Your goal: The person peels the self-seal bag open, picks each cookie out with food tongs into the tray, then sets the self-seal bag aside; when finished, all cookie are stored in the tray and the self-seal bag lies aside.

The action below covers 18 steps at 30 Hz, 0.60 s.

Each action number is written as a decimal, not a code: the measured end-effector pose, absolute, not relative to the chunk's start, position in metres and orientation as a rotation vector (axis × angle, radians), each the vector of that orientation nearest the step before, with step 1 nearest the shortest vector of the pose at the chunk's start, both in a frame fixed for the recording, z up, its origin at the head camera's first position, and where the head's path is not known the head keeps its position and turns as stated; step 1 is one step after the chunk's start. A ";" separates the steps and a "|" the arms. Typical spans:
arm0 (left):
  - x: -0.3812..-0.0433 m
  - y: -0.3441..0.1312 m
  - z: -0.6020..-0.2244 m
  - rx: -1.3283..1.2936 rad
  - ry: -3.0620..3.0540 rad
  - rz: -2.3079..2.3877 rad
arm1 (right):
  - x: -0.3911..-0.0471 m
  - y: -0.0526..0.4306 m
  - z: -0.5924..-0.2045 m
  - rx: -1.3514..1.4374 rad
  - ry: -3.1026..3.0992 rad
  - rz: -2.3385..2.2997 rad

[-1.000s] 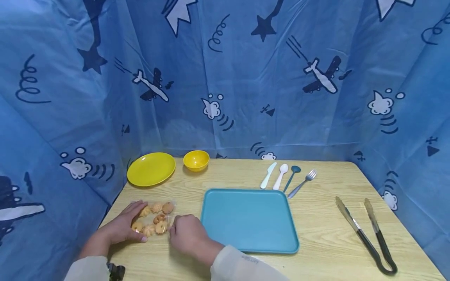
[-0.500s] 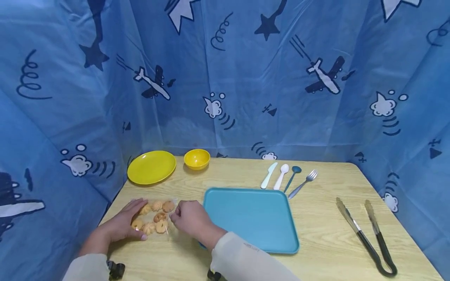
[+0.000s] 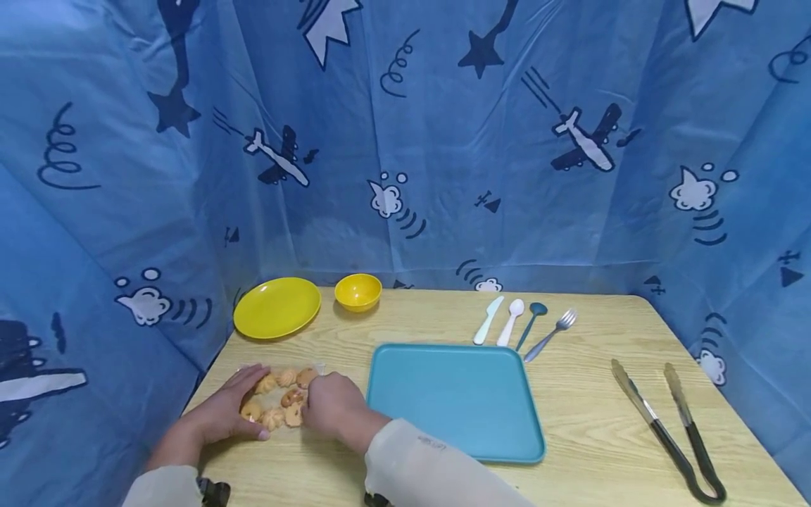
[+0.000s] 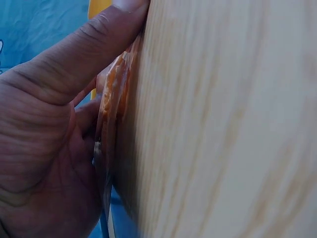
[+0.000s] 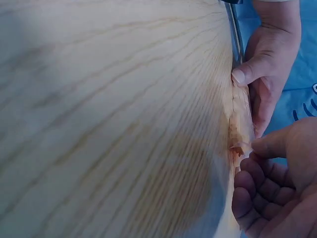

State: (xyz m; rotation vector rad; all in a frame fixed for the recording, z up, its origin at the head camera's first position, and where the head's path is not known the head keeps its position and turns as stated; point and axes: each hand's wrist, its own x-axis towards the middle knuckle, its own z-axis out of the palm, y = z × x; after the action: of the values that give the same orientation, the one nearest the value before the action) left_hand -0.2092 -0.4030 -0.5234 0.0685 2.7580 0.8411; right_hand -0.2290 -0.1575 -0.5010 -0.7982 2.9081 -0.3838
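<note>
A clear plastic packet of cookies (image 3: 274, 399) lies flat on the left part of the table, several cookies showing through the film. My left hand (image 3: 229, 406) holds its left side, thumb at the near edge and fingers at the far edge. In the left wrist view, the packet (image 4: 111, 101) sits between thumb and fingers, seen edge-on. My right hand (image 3: 337, 406) is at the packet's right end. The right wrist view shows that hand (image 5: 277, 183) pinching a bit of the film between thumb and index finger, its other fingers curled in.
A teal tray (image 3: 453, 401) lies right of the hands. Behind stand a yellow plate (image 3: 277, 308) and a yellow bowl (image 3: 357, 293). A knife (image 3: 488, 321), a white spoon (image 3: 510, 322), a teal spoon (image 3: 531, 324) and a fork (image 3: 551, 335) lie behind the tray; tongs (image 3: 671, 436) lie far right.
My right hand moved up along the packet's right end, then came back down and slightly left over its edge. The left hand keeps its hold on the packet.
</note>
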 end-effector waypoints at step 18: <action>-0.212 -0.405 -0.525 0.065 2.755 0.795 | -0.227 -0.126 -0.500 -0.764 2.820 -0.693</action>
State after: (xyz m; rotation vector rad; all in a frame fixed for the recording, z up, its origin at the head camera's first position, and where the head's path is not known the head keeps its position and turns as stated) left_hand -0.2117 -0.4045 -0.5246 0.0651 2.7553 0.7953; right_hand -0.2269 -0.1258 -0.4995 -0.7642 2.8200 -0.6933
